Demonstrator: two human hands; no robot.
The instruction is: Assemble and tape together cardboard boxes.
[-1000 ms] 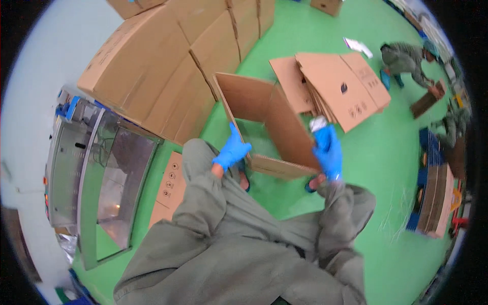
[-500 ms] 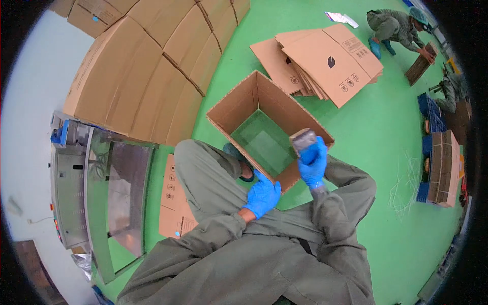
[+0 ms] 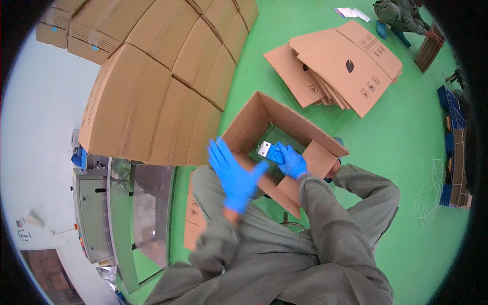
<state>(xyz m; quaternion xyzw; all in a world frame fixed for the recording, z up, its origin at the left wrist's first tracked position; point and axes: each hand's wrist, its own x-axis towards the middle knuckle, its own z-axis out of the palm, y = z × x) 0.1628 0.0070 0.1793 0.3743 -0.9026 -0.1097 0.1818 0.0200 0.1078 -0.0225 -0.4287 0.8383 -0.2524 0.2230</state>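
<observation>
A brown cardboard box [image 3: 248, 126] stands between my knees with its top open. Green shows at its bottom, and one flap [image 3: 319, 160] is folded in at the near right side. Inside the opening, my right hand [image 3: 293, 162] in a blue glove is closed around what looks like a tape dispenser [image 3: 265, 149], with a silver end and a blue body. My left hand [image 3: 234, 175], also gloved in blue, is raised over the box's near left edge. Its fingers are stretched out, slightly blurred, and it holds nothing.
Flattened cartons [image 3: 351, 66] lie piled on the green floor beyond the box. Tall stacked cartons [image 3: 147, 91] stand at the left, above a metal-framed machine [image 3: 109, 218]. A co-worker [image 3: 399, 15] crouches at the far right with cardboard [image 3: 429, 48]. Loose straps [image 3: 427, 188] lie at right.
My right hand has lowered the dispenser into the box opening. My left hand has let go of the box edge and lifted up and left. A flap is now folded inward.
</observation>
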